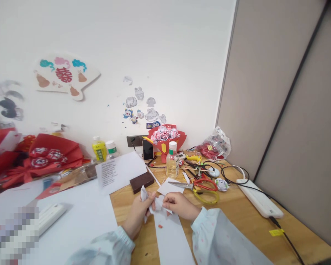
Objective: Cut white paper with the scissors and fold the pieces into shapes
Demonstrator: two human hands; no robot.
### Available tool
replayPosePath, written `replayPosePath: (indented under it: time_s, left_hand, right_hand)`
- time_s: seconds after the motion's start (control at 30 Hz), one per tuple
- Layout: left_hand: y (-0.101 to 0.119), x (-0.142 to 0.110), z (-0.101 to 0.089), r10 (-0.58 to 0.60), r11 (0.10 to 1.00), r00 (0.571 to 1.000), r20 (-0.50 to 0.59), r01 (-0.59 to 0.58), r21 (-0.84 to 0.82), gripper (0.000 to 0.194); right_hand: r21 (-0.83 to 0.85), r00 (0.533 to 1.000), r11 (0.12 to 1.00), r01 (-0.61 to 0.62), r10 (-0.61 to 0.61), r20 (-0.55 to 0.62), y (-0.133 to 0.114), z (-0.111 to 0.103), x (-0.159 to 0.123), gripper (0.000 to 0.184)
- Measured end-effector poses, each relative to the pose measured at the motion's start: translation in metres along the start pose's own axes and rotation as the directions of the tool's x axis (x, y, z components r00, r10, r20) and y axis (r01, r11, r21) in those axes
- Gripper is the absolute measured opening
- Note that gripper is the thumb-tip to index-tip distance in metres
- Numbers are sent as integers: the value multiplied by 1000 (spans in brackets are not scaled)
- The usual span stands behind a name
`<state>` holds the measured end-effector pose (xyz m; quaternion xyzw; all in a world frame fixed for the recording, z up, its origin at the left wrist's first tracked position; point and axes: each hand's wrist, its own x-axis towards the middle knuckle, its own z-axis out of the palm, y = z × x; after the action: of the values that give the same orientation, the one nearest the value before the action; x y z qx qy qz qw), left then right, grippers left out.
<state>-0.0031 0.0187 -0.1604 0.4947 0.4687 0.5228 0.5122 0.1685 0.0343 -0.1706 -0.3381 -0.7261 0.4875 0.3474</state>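
Note:
Folded white paper (143, 194) is gripped in my left hand (140, 212), its thumb pressed over the sheets. My right hand (179, 205) pinches the right side of white paper between thumb and fingers, close to my left hand. How many pieces are held, I cannot tell. Below both hands lies a long white paper strip (171, 239) with a small orange-red scrap (160, 226) on it. Just beyond my right hand are a small white sheet (171, 186) and scissors (205, 189) with red and yellow handles, their blades resting over the sheet.
A dark brown block (141, 182) sits beyond my left hand. Behind are a bottle of pale liquid (172, 162), a phone (148, 150) and a red-wrapped paper bouquet (165, 138). Cables and a white power strip (260, 198) lie right; large white sheets (79, 217) cover the left.

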Motion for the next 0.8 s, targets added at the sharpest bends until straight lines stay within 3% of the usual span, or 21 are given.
replayPosePath:
  time_s: [0.17,0.37,0.6,0.7,0.8]
  left_hand:
    - [0,2,-3,13,999,1000,-1,-14,-45,42]
    - [4,0,-4,31,999,998,61,-29,-34,52]
    - [12,-8,5,-40,982,997,59,50,-181,44]
    - [9,-10,8,-71,991,991,117,83,-107,44]
    - [8,-9,10,-47,998,991,124,41,56,44]
  right_hand:
    - [23,997,997,-76,76,-1,9,-1,3,19]
    - [9,999,999,-32,32,-38,4,-5,1,21]
    - [83,967,995,61,-38,-250,1,1,5,25]
    - [22,956,995,98,-88,-279,-3,8,3,20]
    - [-125,930,980,155,-188,-315,-13,12,-3,17]
